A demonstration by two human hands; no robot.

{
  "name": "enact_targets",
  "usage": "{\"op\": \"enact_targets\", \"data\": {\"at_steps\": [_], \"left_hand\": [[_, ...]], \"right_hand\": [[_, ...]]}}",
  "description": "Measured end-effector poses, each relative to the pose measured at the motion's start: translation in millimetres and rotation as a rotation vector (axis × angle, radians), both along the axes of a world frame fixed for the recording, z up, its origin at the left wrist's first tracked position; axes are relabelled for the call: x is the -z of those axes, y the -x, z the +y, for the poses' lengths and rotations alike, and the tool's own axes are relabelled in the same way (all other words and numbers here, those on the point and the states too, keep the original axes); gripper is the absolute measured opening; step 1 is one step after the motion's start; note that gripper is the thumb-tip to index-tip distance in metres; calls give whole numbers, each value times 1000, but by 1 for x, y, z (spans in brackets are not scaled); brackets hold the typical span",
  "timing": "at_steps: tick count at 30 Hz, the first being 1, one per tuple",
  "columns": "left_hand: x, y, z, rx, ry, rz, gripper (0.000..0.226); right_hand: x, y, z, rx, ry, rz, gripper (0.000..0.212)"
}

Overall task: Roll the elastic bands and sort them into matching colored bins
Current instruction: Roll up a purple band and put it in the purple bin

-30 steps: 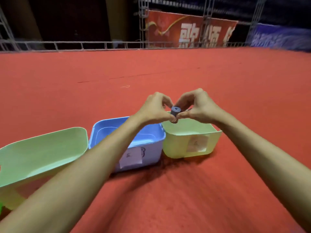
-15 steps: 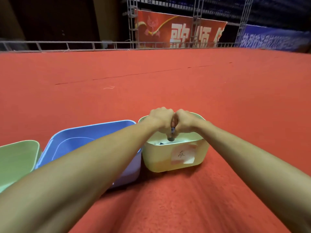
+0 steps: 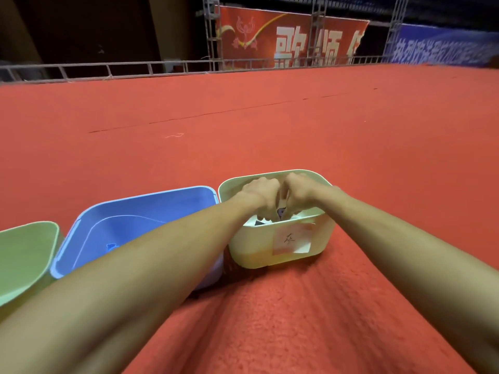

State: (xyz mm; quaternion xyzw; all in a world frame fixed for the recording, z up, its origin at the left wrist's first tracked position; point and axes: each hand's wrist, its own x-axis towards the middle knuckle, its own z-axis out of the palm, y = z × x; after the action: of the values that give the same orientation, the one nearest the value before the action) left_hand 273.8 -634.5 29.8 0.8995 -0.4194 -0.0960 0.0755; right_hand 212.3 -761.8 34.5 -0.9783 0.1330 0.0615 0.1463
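Two hands meet inside yellow bin (image 3: 253, 255), right of frame centre. Left hand (image 3: 260, 197) and right hand (image 3: 299, 195), fingers curled, pinch dark grey roll (image 3: 280, 211) between fingertips, below rim. Blue bin (image 3: 135, 202) just beside on left. Green bin (image 3: 27, 252) at lower left edge. Red carpet (image 3: 270, 130) beneath.

I work on a stage in a dim event hall, with a broad red carpet (image 3: 243, 117) spread out before me. A low metal rail (image 3: 108, 70) runs along the carpet's far edge. Behind it, upright trusses (image 3: 212, 31) carry a red banner (image 3: 291, 41) with large white characters and a blue banner (image 3: 437, 47).
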Motion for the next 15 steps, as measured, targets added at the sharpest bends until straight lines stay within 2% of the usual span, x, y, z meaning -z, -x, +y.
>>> {"op": "enact_targets", "data": {"at_steps": [2,3,6,10,11,15], "left_hand": [[-13,4,15,11,35,2,24],[-20,6,25,6,69,-2,27],[-45,19,65,-37,254,-1,22],[-73,66,154,-30,558,62,1],[-75,80,182,-44,611,83,5],[-56,143,309,-155,612,24,14]], "right_hand": [[-20,10,1,27,29,-42,54],[-33,16,4,37,41,-96,56],[-74,42,24,18,32,-368,38],[-95,93,113,-64,-248,-684,19],[-90,104,144,-91,-331,-717,16],[-46,144,270,-177,-591,-773,12]]}}
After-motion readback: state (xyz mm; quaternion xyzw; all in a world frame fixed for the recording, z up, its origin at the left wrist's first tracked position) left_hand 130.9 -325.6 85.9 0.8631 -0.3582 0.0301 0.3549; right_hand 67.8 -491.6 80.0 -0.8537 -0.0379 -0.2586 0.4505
